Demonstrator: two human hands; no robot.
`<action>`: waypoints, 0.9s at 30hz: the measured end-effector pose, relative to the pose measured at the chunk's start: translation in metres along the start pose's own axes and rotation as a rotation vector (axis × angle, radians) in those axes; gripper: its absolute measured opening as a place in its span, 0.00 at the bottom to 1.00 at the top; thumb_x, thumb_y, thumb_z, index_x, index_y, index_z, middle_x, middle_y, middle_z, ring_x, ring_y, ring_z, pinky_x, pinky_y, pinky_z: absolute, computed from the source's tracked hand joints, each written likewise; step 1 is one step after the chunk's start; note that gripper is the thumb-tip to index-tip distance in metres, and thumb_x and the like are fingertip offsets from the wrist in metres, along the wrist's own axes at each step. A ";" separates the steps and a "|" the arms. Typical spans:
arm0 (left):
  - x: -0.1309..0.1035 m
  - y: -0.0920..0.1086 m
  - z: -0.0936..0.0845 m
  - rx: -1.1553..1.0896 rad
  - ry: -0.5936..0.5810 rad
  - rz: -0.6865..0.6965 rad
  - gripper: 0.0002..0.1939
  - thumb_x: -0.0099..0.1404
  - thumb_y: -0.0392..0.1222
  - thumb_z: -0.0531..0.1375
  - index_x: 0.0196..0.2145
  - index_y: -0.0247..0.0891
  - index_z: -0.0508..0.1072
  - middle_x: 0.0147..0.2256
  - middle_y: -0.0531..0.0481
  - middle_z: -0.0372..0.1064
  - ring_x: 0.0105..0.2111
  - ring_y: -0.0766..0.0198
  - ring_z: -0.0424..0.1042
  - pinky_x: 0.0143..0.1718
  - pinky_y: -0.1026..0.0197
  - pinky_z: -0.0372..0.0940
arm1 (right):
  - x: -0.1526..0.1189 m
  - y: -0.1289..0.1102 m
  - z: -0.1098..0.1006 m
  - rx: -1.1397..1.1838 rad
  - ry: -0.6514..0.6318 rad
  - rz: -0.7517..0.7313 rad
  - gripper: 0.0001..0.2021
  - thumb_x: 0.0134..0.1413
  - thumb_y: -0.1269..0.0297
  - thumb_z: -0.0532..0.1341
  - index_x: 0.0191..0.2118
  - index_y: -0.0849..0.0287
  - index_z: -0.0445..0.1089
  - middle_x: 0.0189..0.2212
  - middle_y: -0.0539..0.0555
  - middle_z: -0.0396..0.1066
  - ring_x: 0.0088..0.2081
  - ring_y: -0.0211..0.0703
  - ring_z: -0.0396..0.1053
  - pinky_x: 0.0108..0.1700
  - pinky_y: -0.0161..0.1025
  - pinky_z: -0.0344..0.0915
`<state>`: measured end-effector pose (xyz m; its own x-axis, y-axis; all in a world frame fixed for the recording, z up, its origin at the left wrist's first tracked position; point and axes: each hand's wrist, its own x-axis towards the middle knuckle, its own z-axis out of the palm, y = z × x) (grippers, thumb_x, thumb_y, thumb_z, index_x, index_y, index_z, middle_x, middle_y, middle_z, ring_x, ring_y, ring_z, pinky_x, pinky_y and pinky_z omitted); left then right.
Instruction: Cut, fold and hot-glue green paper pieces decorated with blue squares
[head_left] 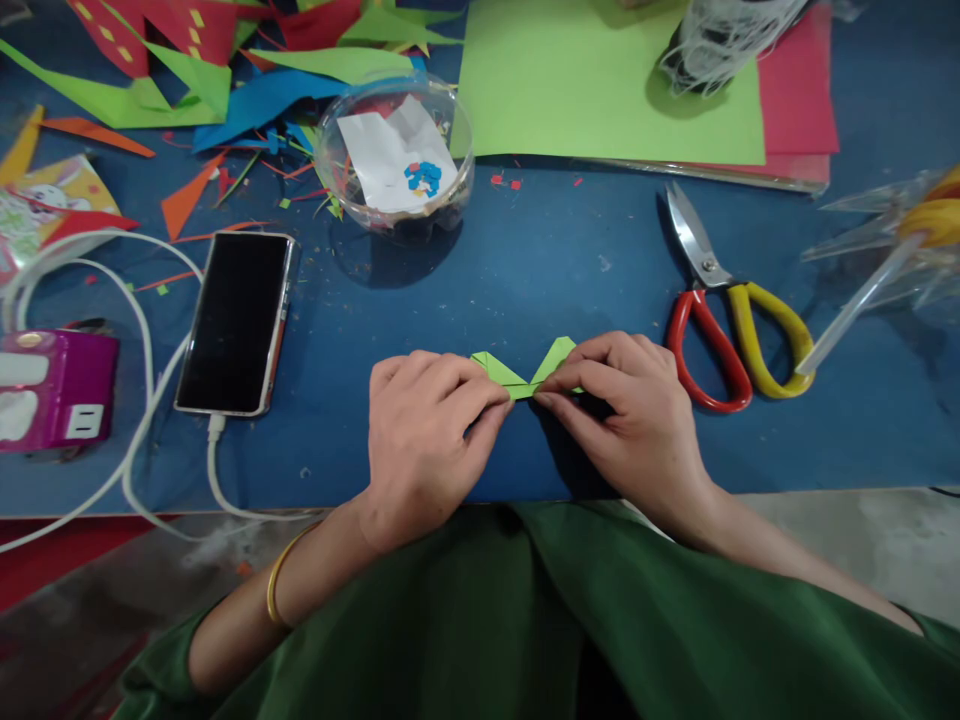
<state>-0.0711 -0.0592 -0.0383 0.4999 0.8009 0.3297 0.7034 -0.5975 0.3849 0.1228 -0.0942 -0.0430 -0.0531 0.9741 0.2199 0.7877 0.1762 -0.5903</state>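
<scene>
A small folded green paper (523, 388) spans the gap between my two hands near the front edge of the blue table. Its two upper flaps spread apart in a V. My left hand (435, 430) pinches the left part between thumb and fingers. On the other side, my right hand (630, 410) pinches the right part, fingertips close to the centre of the V. Parts of the paper are hidden behind the fingers of both hands.
Scissors (705, 264) with red and yellow handles lie right of my right hand. A phone (238, 325) on a white cable lies left. Behind are a clear bowl (330, 150), green sheets (570, 80) and coloured scraps (191, 195). A purple box (94, 380) sits far left.
</scene>
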 end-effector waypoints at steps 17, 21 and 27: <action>0.000 0.001 0.002 0.037 -0.048 -0.004 0.07 0.71 0.42 0.60 0.33 0.43 0.75 0.33 0.52 0.77 0.36 0.57 0.72 0.41 0.49 0.59 | -0.001 -0.003 0.006 -0.180 0.010 -0.052 0.05 0.62 0.67 0.61 0.33 0.56 0.70 0.35 0.55 0.71 0.38 0.48 0.65 0.40 0.47 0.58; 0.001 0.001 0.003 0.064 -0.054 -0.024 0.08 0.70 0.44 0.60 0.32 0.43 0.74 0.32 0.51 0.76 0.34 0.57 0.71 0.39 0.49 0.58 | -0.001 -0.005 0.008 -0.242 0.023 -0.051 0.07 0.64 0.66 0.59 0.33 0.56 0.69 0.36 0.56 0.71 0.38 0.49 0.63 0.40 0.47 0.58; 0.002 0.002 0.004 0.086 -0.045 -0.050 0.10 0.70 0.45 0.61 0.30 0.42 0.73 0.29 0.50 0.74 0.33 0.56 0.70 0.39 0.48 0.58 | -0.001 -0.007 0.007 -0.238 0.018 -0.041 0.06 0.64 0.65 0.59 0.33 0.56 0.68 0.36 0.56 0.70 0.38 0.50 0.63 0.40 0.48 0.58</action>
<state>-0.0669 -0.0584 -0.0403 0.4841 0.8316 0.2721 0.7678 -0.5529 0.3238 0.1134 -0.0955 -0.0448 -0.0786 0.9639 0.2545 0.9076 0.1748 -0.3817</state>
